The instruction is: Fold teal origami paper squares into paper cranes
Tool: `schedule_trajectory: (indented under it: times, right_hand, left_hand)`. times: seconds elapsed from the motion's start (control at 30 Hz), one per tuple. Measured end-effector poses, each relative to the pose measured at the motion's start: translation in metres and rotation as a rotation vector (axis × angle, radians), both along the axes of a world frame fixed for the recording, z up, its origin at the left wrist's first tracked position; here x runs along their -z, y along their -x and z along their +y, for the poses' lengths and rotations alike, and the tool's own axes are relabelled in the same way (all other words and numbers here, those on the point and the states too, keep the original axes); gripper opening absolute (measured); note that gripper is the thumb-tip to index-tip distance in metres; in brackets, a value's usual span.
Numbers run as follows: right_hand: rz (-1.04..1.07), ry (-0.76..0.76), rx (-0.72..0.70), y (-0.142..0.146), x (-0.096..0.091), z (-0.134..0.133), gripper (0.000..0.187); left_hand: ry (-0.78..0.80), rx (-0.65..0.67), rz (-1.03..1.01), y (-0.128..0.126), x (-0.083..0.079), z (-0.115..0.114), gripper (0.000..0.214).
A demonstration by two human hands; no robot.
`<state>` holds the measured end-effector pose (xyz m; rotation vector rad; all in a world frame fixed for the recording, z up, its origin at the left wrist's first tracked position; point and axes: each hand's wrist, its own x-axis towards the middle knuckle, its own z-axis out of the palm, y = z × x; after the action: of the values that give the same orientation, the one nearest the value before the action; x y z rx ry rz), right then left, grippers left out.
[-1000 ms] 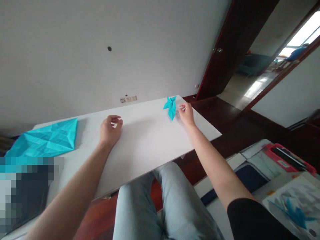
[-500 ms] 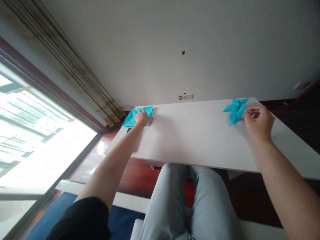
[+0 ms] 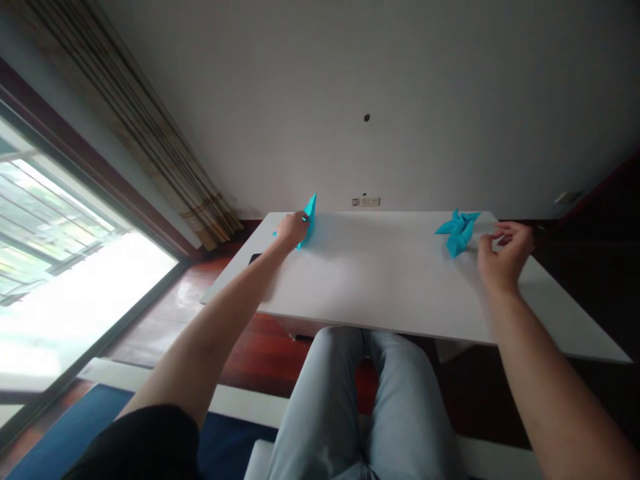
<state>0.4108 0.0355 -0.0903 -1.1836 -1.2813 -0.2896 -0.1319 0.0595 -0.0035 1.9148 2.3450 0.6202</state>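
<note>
My left hand (image 3: 291, 231) is closed on a creased blue paper sheet (image 3: 309, 219) at the far left end of the white table (image 3: 380, 280); the sheet is lifted on edge, standing up from the tabletop. A folded blue origami figure (image 3: 456, 231) lies at the far right of the table. My right hand (image 3: 501, 255) hovers just right of the figure, fingers loosely curled, not touching it, and nothing shows in it.
A wall with a socket strip (image 3: 366, 201) runs behind the table. A large window (image 3: 55, 267) and curtain (image 3: 165, 167) are to the left. My knees in light jeans (image 3: 360, 387) sit under the table's near edge. Dark wood floor surrounds the table.
My left hand reached to the blue sheet at the far left, gripped it and raised it from flat to standing. My right hand drew slightly back from the origami figure. My head turned left.
</note>
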Motion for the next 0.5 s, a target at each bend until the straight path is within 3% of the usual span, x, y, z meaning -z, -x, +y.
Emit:
schedule_trajectory:
  times: [0.03,0.1,0.17,0.23,0.37,0.43,0.5]
  right_hand:
    - [-0.027,-0.035,0.019,0.002,-0.003,-0.004,0.026]
    - [-0.100,-0.114,0.044,0.014,-0.013,-0.014,0.027]
    - [-0.182,-0.171,-0.012,0.041,-0.028,-0.025,0.031]
    - [-0.202,-0.130,-0.181,0.080,-0.044,-0.030,0.037]
    - [0.070,0.231,-0.481,0.157,-0.069,-0.019,0.074]
    - [0.245,0.448,-0.694,0.177,-0.073,-0.006,0.076]
    - [0.349,0.543,-0.820,0.184,-0.069,0.007,0.071]
  left_hand:
    - [-0.049,0.074,-0.076,-0.003,-0.007,0.000,0.021]
    - [-0.174,0.336,-0.421,-0.007,-0.021,0.000,0.014]
    - [-0.196,0.606,-0.818,-0.012,-0.031,-0.003,0.032]
    - [-0.153,0.743,-1.103,-0.018,-0.036,-0.006,0.052]
    - [-0.147,0.717,-1.365,-0.034,-0.019,-0.004,0.074]
    - [-0.143,0.654,-1.402,-0.043,0.000,0.000,0.080]
    - [-0.154,0.588,-1.422,-0.050,0.021,0.006,0.082]
